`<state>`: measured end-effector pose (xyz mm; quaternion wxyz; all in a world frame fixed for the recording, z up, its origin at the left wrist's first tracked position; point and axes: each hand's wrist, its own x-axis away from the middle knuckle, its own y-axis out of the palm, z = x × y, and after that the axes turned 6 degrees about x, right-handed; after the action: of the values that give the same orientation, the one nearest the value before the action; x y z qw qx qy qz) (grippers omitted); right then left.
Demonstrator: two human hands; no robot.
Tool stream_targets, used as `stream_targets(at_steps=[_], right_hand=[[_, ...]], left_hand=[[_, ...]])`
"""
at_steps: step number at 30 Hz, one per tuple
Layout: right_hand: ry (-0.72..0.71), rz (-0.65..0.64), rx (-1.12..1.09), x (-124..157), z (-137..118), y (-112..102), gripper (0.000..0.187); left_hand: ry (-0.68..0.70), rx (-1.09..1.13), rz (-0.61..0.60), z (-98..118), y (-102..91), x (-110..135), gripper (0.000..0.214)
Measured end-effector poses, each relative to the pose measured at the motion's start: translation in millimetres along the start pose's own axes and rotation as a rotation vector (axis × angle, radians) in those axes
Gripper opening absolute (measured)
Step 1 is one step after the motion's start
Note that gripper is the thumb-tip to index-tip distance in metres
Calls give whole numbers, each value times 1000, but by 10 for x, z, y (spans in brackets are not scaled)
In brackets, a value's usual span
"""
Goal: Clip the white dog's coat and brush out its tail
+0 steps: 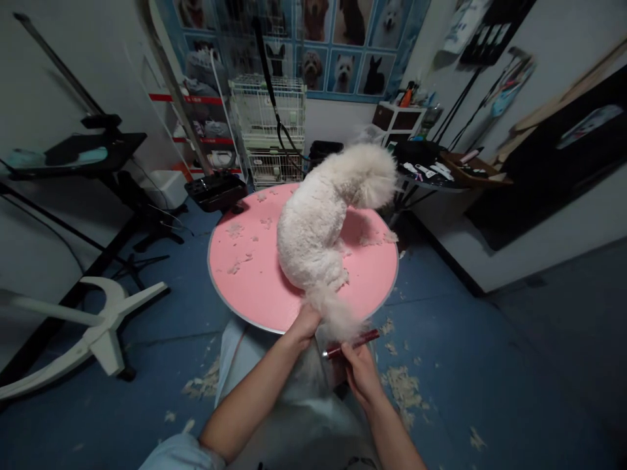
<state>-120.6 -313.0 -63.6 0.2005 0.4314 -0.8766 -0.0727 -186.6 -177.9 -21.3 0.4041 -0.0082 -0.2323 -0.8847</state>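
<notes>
Taking the round pink table (255,274) with its grey rim as a clock, twelve at the far edge, I have the white dog with a close-clipped, woolly coat (311,225) on the tabletop, its rump toward me near six and its fluffier front end reaching out toward one or two. I can't make out its face from here. The long-haired, fluffy white tail (337,314) comes over the rim toward five.

My left fingers (312,318) are clasped on the tail near its root, at six; the fur hides part of that grip. My right fingers (351,356) are closed around a slender, dark red tool with a silvery end (355,344), held crosswise just beyond the rim at five, close against the tail hair. Its working edge is lost in fur and shadow, so I can't tell exactly what it is.

I judge the step in hand to be the tail: the body looks already trimmed short, and pale loose tufts of cut hair (235,230) lie toward ten, with more on the blue floor (455,372). The next move, I reckon, calls for a steady left hold and a light, even stroke outward along the hair, without tugging the root.
</notes>
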Motion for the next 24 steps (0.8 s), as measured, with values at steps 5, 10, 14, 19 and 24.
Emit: stream_targets(at_steps=[5,10,14,19,24], right_hand=[[-70,271,80,-191,-435,-496,38],[-535,731,99,-330,-933,-606,33],[-355,132,347,-631,-1054,-139,35],[-550,469,197,-942,-1302,-27,33],[-359,34,368,-845,-1148,52,35]], left_hand=[[77,91,179,-80,28,75,44],[187,-135,271,-164,-132,87,54],[233,-212,95,-148,-273,102,51],[155,-166,-13,-115,-399,155,46],[124,-121,-127,-62,-380,114,33]])
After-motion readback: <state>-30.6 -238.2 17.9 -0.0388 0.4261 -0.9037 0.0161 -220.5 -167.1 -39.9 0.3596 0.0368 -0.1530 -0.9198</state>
